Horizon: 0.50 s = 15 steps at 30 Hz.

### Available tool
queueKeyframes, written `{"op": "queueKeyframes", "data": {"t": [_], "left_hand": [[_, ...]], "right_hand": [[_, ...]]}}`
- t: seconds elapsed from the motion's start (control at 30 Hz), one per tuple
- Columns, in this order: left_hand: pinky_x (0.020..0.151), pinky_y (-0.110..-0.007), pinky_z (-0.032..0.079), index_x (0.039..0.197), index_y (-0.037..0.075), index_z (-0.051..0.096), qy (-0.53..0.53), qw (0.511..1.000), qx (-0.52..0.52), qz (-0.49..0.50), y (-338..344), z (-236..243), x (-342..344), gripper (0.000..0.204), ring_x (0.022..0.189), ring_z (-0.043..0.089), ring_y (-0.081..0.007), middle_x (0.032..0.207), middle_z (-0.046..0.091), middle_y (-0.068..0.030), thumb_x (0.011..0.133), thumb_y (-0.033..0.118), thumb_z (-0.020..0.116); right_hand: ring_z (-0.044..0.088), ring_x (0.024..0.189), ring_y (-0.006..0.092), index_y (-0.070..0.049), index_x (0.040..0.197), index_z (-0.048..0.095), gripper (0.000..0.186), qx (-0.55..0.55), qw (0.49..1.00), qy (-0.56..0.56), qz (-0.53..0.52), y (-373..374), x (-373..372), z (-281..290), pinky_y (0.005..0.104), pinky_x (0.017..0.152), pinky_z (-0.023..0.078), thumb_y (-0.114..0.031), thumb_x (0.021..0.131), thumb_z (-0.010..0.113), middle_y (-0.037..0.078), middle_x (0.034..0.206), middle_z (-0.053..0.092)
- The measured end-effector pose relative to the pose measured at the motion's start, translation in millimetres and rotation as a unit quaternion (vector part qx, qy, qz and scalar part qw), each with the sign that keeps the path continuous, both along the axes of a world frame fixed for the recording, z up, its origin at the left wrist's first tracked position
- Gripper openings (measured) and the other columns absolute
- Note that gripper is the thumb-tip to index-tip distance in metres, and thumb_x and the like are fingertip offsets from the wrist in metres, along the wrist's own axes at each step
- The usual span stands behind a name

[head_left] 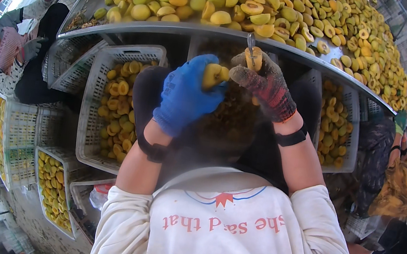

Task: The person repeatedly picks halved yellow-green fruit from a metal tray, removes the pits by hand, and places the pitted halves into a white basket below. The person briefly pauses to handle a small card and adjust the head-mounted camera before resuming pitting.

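- Fruit [212, 78]: near twelve o'clock from the middle of the view, dull yellow with a brownish tinge, uneven in outline; finer detail is blurred.
- Left hand [193, 92]: blue-gloved, toward eleven o'clock, fingers curled around that fruit.
- Right hand [270, 88]: in a dirty red-and-dark glove, toward one o'clock, closed around a metal-tipped tool [251, 42] pointing to twelve; its fingertips are right by the fruit, though contact is unclear.
- Table [175, 28]: at twelve, heaped with yellow-green fruit halves [221, 17], some showing brown hollows.
- Crates of cut fruit: pale ones at nine [90, 106] and three [353, 130].
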<state>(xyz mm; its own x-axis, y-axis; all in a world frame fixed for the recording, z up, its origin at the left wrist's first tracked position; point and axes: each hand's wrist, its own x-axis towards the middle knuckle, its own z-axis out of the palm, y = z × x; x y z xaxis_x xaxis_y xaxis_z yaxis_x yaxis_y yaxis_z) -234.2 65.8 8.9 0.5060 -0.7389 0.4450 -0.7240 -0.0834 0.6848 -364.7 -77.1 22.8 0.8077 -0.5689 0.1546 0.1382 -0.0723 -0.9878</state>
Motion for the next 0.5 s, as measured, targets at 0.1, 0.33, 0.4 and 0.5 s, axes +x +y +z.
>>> {"op": "queueKeyframes", "data": {"t": [0.1,0.33,0.4,0.5], "left_hand": [[0.080,-0.038,0.058,0.115,0.008,0.067,-0.012,0.999,0.040,0.005,1,3,-1,0.044,0.093,0.072,-0.0344,0.101,0.073,-0.0179,0.073,0.013,0.081],[0.077,-0.042,0.057,0.112,0.011,0.068,-0.041,0.992,0.117,-0.004,7,6,-3,0.044,0.092,0.071,-0.0374,0.097,0.073,-0.0179,0.072,0.022,0.081],[0.077,-0.043,0.057,0.111,0.011,0.068,-0.043,0.989,0.143,-0.010,8,6,-4,0.041,0.090,0.071,-0.0378,0.095,0.073,-0.0181,0.074,0.025,0.081],[0.077,-0.043,0.057,0.110,0.011,0.069,-0.019,0.983,0.183,-0.008,7,7,-4,0.039,0.088,0.071,-0.0384,0.091,0.073,-0.0182,0.077,0.028,0.081]], "right_hand": [[0.067,0.087,0.0161,-0.005,0.110,0.065,0.042,-0.131,0.991,0.007,0.024,0,2,-1,0.0314,0.076,0.055,-0.033,0.085,0.083,0.006,0.093,0.071],[0.069,0.078,0.0357,-0.007,0.106,0.063,0.030,-0.443,0.894,-0.032,-0.058,11,6,-14,0.0401,0.069,0.057,-0.024,0.085,0.077,0.016,0.087,0.070],[0.069,0.076,0.0359,-0.007,0.105,0.063,0.027,-0.502,0.859,-0.046,-0.086,10,7,-17,0.0414,0.066,0.056,-0.022,0.086,0.075,0.015,0.084,0.070],[0.069,0.075,0.0357,-0.008,0.104,0.062,0.023,-0.519,0.836,0.042,-0.170,-8,10,-18,0.0425,0.067,0.056,-0.020,0.086,0.072,0.015,0.083,0.070]]}}
